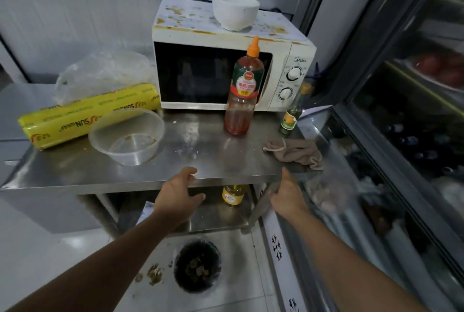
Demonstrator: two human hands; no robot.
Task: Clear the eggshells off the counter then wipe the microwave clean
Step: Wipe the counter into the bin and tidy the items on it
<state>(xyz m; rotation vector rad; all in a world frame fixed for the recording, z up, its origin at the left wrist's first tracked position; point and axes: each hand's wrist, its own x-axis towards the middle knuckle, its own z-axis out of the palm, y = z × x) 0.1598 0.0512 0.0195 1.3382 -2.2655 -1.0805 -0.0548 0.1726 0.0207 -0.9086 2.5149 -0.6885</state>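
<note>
A white microwave (288, 70) with a stained, spotted top stands at the back of the steel counter (195, 141). A beige cloth (295, 152) lies crumpled on the counter's right side. On the floor below, a dark bin (197, 265) holds what look like eggshell pieces. My left hand (179, 192) hovers at the counter's front edge, fingers loosely curled, holding nothing. At the right end of that edge is my right hand (286, 192), fingers relaxed and empty, just left of the cloth.
A white bowl (234, 10) sits on the microwave. A red sauce bottle (243, 90) and a small green bottle (291, 115) stand in front of it. A clear plastic bowl (126, 136), yellow wrap roll (88, 115) and plastic bag (100, 73) lie left. A glass display case (376, 173) borders the right.
</note>
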